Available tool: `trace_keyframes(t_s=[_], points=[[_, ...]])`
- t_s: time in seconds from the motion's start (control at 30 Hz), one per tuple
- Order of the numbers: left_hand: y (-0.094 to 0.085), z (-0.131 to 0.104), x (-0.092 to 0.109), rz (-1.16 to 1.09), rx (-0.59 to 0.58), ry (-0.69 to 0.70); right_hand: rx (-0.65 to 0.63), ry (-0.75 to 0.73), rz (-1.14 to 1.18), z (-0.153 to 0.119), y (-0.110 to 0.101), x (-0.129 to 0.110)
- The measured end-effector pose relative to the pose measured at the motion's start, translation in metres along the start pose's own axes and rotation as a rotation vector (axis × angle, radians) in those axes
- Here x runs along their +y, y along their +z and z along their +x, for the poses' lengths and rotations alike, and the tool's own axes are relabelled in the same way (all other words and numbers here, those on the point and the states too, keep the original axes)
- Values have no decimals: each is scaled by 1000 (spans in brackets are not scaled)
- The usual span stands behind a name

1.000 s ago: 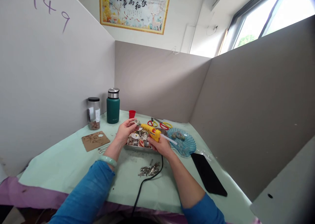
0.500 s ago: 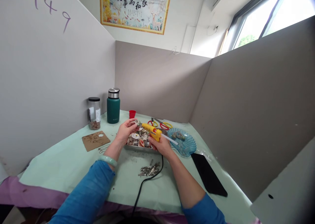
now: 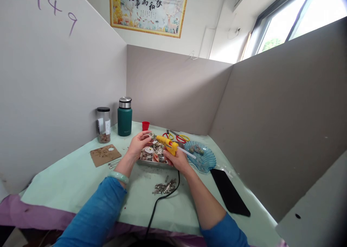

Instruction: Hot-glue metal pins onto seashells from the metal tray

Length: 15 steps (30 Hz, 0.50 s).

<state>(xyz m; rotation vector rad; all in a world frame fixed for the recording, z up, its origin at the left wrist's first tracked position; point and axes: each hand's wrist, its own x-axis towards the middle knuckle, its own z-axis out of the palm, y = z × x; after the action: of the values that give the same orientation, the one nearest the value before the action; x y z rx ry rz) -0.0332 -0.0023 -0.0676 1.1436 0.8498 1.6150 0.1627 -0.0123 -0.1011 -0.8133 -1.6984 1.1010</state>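
My right hand [image 3: 175,159] is closed round the handle of a yellow hot glue gun [image 3: 167,143]. A clear glue stick [image 3: 187,153] sticks out of its back end. With its fingertips my left hand [image 3: 139,143] pinches a small pale ring-shaped piece [image 3: 151,135], its kind too small to make out. The gun's nozzle points at this piece, touching or very near it. Below both hands lies a metal tray [image 3: 153,164] full of shells and other small bits. From the gun a black cord [image 3: 157,203] runs down over the table's front edge.
Metal clips [image 3: 165,187] lie in a pile before the tray. Right stand a blue shell-shaped dish [image 3: 207,160] and a black phone-like slab [image 3: 230,192]; behind are scissors [image 3: 181,138] and a red cup [image 3: 145,126]. Left are a green flask [image 3: 124,120], a jar [image 3: 103,126] and a brown card [image 3: 104,156].
Almost nothing differs. Both hands, the glue gun and the small piece stay in nearly the same place.
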Motion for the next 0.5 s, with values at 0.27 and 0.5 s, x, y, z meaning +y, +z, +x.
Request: trace_keyframes(t_s=[0.27, 0.5], points=[[1, 0, 1, 3, 15, -1, -57, 4, 6, 1, -2, 4], [-1, 2, -3, 2, 18, 16, -63, 40, 15, 1, -2, 2]])
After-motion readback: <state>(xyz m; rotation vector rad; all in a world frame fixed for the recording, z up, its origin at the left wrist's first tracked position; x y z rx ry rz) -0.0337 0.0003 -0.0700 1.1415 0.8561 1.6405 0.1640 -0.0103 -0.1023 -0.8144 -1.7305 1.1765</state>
